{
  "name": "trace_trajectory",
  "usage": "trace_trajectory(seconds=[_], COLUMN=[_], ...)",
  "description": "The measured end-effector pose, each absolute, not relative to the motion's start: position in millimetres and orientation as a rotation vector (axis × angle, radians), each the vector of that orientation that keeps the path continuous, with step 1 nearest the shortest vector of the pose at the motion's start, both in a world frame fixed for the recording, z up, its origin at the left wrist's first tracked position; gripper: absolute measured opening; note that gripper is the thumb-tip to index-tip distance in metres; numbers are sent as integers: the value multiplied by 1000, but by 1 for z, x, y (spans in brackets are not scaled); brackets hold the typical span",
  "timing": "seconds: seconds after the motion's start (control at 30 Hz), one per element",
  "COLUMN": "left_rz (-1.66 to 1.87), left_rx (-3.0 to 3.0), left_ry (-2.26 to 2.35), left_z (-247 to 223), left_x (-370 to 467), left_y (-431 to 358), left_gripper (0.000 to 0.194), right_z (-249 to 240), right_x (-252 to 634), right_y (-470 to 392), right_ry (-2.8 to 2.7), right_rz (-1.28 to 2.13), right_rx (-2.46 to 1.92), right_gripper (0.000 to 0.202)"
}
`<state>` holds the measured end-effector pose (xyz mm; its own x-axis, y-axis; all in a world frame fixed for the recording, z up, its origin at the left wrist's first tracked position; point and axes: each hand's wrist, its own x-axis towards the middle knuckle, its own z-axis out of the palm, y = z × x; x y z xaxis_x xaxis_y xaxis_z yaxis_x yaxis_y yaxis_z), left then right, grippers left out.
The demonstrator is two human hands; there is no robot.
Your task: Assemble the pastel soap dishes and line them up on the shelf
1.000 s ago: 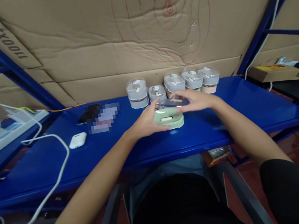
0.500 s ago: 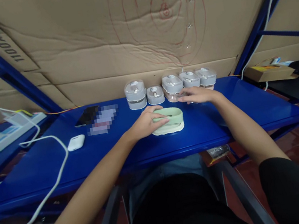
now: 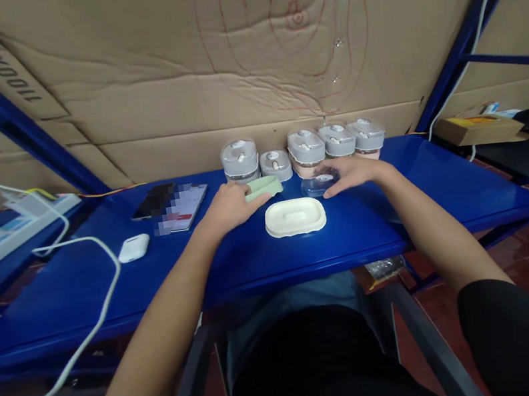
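My left hand [image 3: 231, 207] grips a light green oval plastic frame [image 3: 263, 188] by its left end, raised and tilted at the left of a cream oval base [image 3: 295, 216]. The base lies flat on the blue table with a shallow raised shape in its middle. At the right, my right hand [image 3: 354, 171] has its thumb and fingers around the right side of a clear plastic lid [image 3: 318, 184], which bears a small round label. The lid is low over the table, in front of the stacked boxes; whether it touches the tabletop I cannot tell.
Several grey boxes with clear lids [image 3: 240, 157] stand along the back of the blue table [image 3: 255, 260], before a cardboard wall. To the left lie two phones [image 3: 189, 204], a white earphone case [image 3: 133, 248], a white cable [image 3: 105, 306] and a power strip [image 3: 21, 232].
My left hand has lifted the green frame off the cream base and moved it up and left. The clear lid by my right hand now shows more fully, with the hand spread around it.
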<state>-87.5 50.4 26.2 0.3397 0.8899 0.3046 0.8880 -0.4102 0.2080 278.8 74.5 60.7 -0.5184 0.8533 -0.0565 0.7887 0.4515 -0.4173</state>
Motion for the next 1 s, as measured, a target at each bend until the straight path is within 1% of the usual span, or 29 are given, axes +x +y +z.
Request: trace_trajectory(seconds=[0.07,0.17,0.4,0.47,0.57,0.63,0.73,1.0], left_rz=[518,533,612,729,841,811,717,585], left_rx=[2544,2510,2432,2438,2469,2482,2500,2527], left_ry=[1746,1727,1725,1633,1316,1132,1009,976], left_z=[23,19,22,26,30,29,24,19], left_x=[-89,-93,-96,-90,-78,-69,-58,-46], left_y=[52,56,56,51,38,30,23,14], left_gripper=[59,54,47,45,44,47,47,50], right_z=[56,51,48,48,48,49,51,51], right_x=[279,279,279,279,278,276,273,272], right_y=[77,81,84,84,83,81,79,80], right_ry=[-2563,-2587,-2601,-2600,-2590,-2576,-2563,-2575], right_rz=[589,542,549,559,546,550,577,620], right_rx=[-1418,-1448,-1474,-1465,-1459,-1458,-1451,-1488], right_gripper=[90,97,100,100,97,96,96,104])
